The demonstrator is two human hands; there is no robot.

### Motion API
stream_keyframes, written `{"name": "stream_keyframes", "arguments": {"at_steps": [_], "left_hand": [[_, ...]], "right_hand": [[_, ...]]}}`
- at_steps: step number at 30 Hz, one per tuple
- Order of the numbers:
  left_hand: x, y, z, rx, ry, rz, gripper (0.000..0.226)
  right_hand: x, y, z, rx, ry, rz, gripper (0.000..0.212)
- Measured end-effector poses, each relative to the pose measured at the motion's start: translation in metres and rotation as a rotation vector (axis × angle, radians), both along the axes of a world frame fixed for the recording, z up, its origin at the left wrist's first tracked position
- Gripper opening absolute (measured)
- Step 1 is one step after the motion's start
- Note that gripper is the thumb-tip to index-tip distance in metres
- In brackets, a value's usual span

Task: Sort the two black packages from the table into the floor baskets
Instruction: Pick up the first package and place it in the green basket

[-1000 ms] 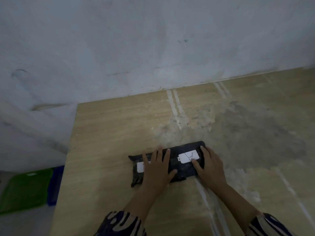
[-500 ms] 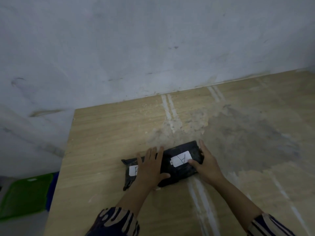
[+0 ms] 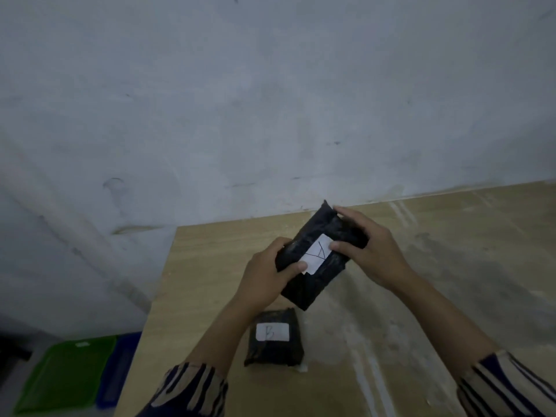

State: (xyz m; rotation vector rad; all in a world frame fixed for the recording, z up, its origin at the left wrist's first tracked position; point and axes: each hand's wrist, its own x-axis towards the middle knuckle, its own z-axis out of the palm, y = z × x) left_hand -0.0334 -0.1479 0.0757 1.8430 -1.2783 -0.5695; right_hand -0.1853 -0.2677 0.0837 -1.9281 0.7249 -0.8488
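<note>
A black package with a white label marked A point(image 3: 319, 275) is held tilted above the wooden table point(image 3: 451, 266). My left hand point(image 3: 264, 278) grips its lower left side, thumb near the label. My right hand point(image 3: 367, 251) holds its upper right end, thumb on the label's edge. A second black package with a white label marked B point(image 3: 275, 341) lies flat on the table below the first, just right of my left forearm. A green basket point(image 3: 66, 377) and a blue basket point(image 3: 115, 371) sit on the floor at the lower left.
A grey plastered wall point(image 3: 270, 100) stands behind the table. The table's left edge runs diagonally above the baskets. White streaks and a dark stain mark the tabletop on the right. A dark object shows at the far left edge.
Both hands lifted the A package off the table and turned it upright-diagonal. The B package, earlier under my left hand, now lies alone on the table.
</note>
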Motion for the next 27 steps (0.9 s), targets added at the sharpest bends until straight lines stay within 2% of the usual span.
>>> {"name": "stream_keyframes", "arguments": {"at_steps": [3, 5, 7, 9, 12, 16, 19, 22, 24, 27], "left_hand": [[0.006, 0.007, 0.015, -0.127, 0.097, 0.100, 0.021], [0.009, 0.009, 0.025, -0.224, 0.205, 0.163, 0.022], [0.011, 0.010, 0.035, -0.318, 0.297, 0.205, 0.023], [0.013, 0.009, 0.043, -0.378, 0.373, 0.198, 0.025], [0.015, 0.007, 0.051, -0.412, 0.449, 0.168, 0.029], [0.027, 0.009, 0.066, -0.471, 0.496, 0.240, 0.038], [0.048, 0.016, 0.082, -0.544, 0.479, 0.264, 0.057], [0.062, 0.021, 0.087, -0.483, 0.355, 0.200, 0.062], [0.064, 0.019, 0.081, -0.366, 0.230, 0.152, 0.057], [0.063, 0.017, 0.071, -0.259, 0.128, 0.117, 0.033]], "right_hand": [[0.015, 0.008, 0.008, -0.086, -0.085, -0.142, 0.060], [0.024, 0.016, 0.007, 0.005, -0.123, -0.168, 0.068], [0.034, 0.025, 0.007, 0.158, -0.144, -0.097, 0.070], [0.043, 0.033, 0.009, 0.252, -0.165, 0.035, 0.053], [0.051, 0.035, 0.016, 0.226, -0.231, 0.117, 0.025], [0.048, 0.025, 0.033, 0.096, -0.196, 0.127, 0.020], [0.042, 0.014, 0.040, 0.000, -0.082, 0.150, 0.020], [0.039, 0.008, 0.048, -0.069, 0.017, 0.165, 0.020], [0.038, 0.006, 0.053, -0.103, 0.081, 0.159, 0.021], [0.038, 0.005, 0.061, -0.113, 0.103, 0.127, 0.026]]}}
